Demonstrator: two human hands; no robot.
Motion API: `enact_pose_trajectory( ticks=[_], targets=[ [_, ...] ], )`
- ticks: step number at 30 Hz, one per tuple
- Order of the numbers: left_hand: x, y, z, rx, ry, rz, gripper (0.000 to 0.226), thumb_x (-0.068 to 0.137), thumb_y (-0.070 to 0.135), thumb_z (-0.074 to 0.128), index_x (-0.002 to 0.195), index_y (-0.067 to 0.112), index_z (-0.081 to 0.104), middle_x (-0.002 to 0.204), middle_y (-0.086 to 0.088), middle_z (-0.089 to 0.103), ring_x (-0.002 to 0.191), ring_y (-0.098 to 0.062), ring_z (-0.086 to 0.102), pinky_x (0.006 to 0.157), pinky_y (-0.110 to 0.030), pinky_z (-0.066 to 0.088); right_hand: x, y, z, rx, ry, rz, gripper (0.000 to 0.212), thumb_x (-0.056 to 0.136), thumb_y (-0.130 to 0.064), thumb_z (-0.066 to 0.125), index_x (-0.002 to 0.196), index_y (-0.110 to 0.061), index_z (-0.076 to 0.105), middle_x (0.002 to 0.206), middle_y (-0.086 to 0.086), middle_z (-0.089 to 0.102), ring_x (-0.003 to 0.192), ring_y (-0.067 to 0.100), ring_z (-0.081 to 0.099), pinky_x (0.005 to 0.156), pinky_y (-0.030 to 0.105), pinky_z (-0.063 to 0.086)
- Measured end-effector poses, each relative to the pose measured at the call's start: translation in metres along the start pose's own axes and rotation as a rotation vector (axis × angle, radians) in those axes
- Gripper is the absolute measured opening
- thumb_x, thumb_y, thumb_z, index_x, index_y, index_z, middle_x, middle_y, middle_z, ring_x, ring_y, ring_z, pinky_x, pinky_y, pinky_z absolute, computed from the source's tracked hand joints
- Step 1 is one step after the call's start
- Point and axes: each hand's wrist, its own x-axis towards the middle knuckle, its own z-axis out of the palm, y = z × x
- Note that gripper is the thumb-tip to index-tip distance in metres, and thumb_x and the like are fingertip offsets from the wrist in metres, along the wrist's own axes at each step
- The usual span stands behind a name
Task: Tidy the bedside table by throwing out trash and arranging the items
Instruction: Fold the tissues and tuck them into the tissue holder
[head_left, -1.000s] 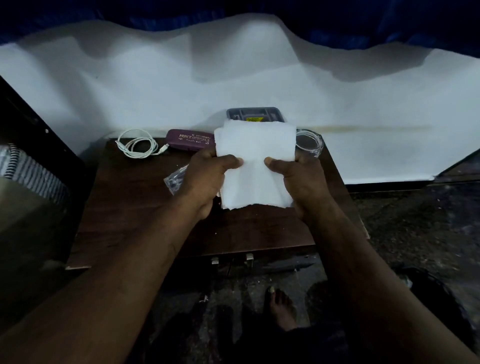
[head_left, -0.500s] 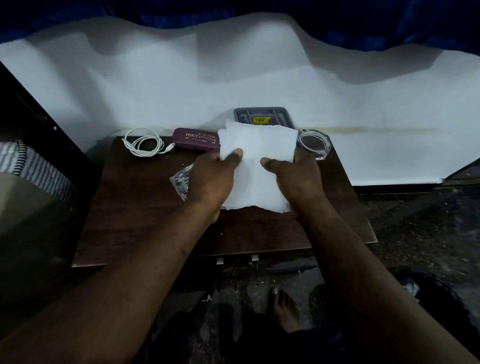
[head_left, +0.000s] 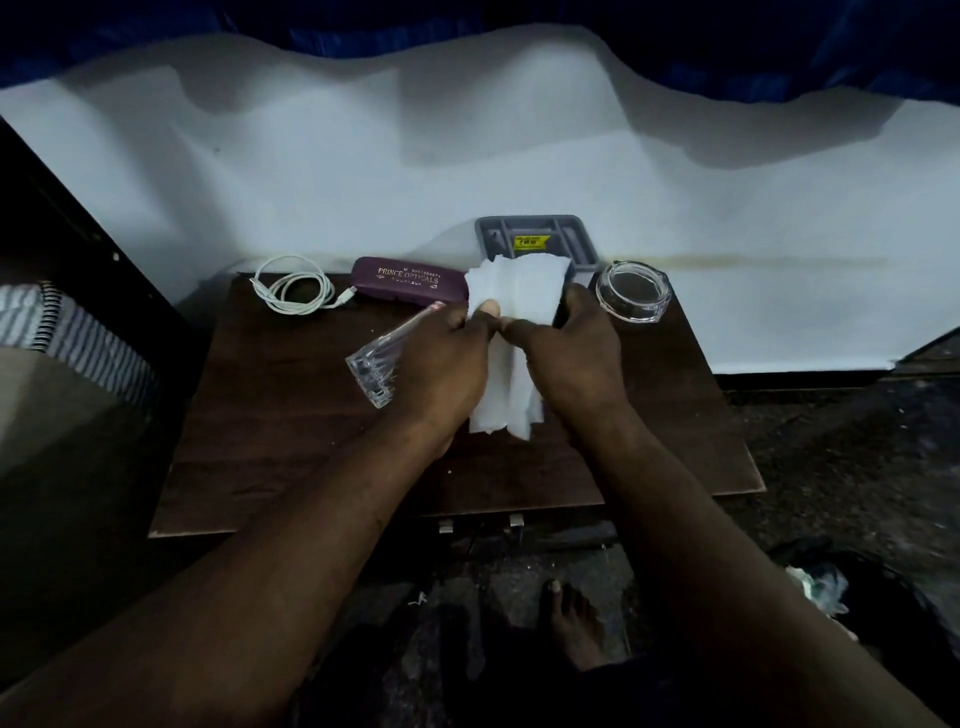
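Pinching the white tissue (head_left: 519, 291) between them, left hand (head_left: 447, 364) and right hand (head_left: 571, 358) meet thumb to thumb above the worktop (head_left: 311, 441). Beyond them, spectacle case (head_left: 408, 280), cable (head_left: 296, 286), grey tray (head_left: 530, 220) and glass ashtray (head_left: 631, 293) look arranged. The tissue and the clear plastic piece (head_left: 376, 366) beside the left hand seem unsorted.

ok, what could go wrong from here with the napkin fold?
1. The clear glass piece sits right against the left hand; a wrist move could knock it.
2. The ashtray stands near the table back corner beside the right hand; a swing might push it off.
3. Both hands pinch the napkin mid-sheet; its loose ends may unfold.
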Motion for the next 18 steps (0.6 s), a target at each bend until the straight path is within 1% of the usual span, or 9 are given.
enact_pose_trajectory(
  ticks=[2,4,7,10,12,13,15,16,18],
  targets=[
    [-0.002,0.003,-0.001,-0.092,-0.012,-0.021,0.042,0.101,0.049,0.057,0.090,0.013,0.076,0.093,-0.005,0.079,0.090,-0.017,0.073,0.082,-0.039,0.053,-0.002,-0.003,0.003,0.002,-0.019,-0.017,0.029,0.086,-0.030,0.081,0.111,-0.017,0.072,0.104,-0.003,0.076,0.099,0.013,0.073,0.093,0.043,0.060],
    [-0.001,0.004,-0.004,-0.193,-0.060,-0.057,0.050,0.097,0.063,0.052,0.091,0.022,0.079,0.095,0.002,0.080,0.095,-0.015,0.076,0.080,-0.037,0.057,-0.004,-0.007,0.005,0.067,-0.064,0.016,0.030,0.090,-0.040,0.078,0.105,-0.015,0.073,0.099,0.000,0.077,0.093,0.014,0.074,0.088,0.045,0.063],
    [0.001,0.007,-0.009,-0.367,-0.208,-0.119,0.050,0.091,0.071,0.057,0.093,0.028,0.082,0.100,-0.001,0.080,0.092,-0.019,0.077,0.081,-0.039,0.060,-0.008,-0.013,0.006,0.268,-0.127,0.118,0.051,0.096,-0.058,0.061,0.102,-0.008,0.072,0.090,0.008,0.077,0.074,0.016,0.071,0.064,0.032,0.059],
    [0.004,0.006,-0.009,-0.392,-0.192,-0.118,0.038,0.087,0.055,0.074,0.097,0.019,0.081,0.100,-0.007,0.079,0.090,-0.027,0.075,0.083,-0.046,0.059,-0.006,-0.015,0.004,0.344,-0.108,0.141,0.064,0.106,-0.058,0.042,0.105,0.000,0.071,0.092,0.018,0.078,0.067,0.021,0.070,0.057,0.028,0.053],
    [0.007,0.003,-0.009,-0.354,-0.091,-0.137,0.022,0.092,0.034,0.074,0.100,0.015,0.079,0.098,-0.007,0.080,0.090,-0.029,0.077,0.083,-0.051,0.061,-0.004,-0.015,0.001,0.348,-0.011,0.117,0.050,0.107,-0.047,0.050,0.100,-0.002,0.072,0.088,0.015,0.076,0.062,0.018,0.068,0.054,0.026,0.053],
    [0.008,0.003,-0.010,-0.347,-0.052,-0.165,0.016,0.093,0.027,0.073,0.101,0.014,0.078,0.099,-0.006,0.080,0.092,-0.029,0.077,0.086,-0.053,0.061,-0.001,-0.013,0.000,0.287,0.051,0.084,0.036,0.105,-0.039,0.059,0.096,-0.007,0.072,0.088,0.010,0.076,0.064,0.017,0.069,0.057,0.028,0.055],
    [0.010,0.003,-0.012,-0.352,-0.026,-0.211,0.013,0.095,0.022,0.070,0.104,0.015,0.077,0.102,-0.005,0.080,0.098,-0.029,0.075,0.092,-0.053,0.059,0.004,-0.007,-0.005,0.106,0.096,0.025,0.016,0.096,-0.031,0.072,0.098,-0.015,0.072,0.096,0.004,0.077,0.084,0.019,0.074,0.077,0.041,0.062],
    [0.010,0.003,-0.013,-0.365,-0.043,-0.224,0.013,0.096,0.021,0.069,0.105,0.015,0.076,0.103,-0.006,0.080,0.098,-0.030,0.075,0.091,-0.051,0.060,0.006,-0.006,-0.008,0.060,0.056,0.029,0.018,0.093,-0.029,0.076,0.105,-0.016,0.072,0.102,0.003,0.077,0.095,0.021,0.075,0.089,0.046,0.061],
    [0.009,0.005,-0.013,-0.415,-0.109,-0.248,0.015,0.096,0.015,0.067,0.108,0.013,0.076,0.101,-0.008,0.080,0.092,-0.029,0.077,0.078,-0.044,0.063,0.007,-0.003,-0.011,0.089,-0.083,0.078,0.030,0.090,-0.019,0.079,0.119,-0.013,0.070,0.110,0.006,0.077,0.107,0.023,0.074,0.100,0.051,0.058]
  ],
)
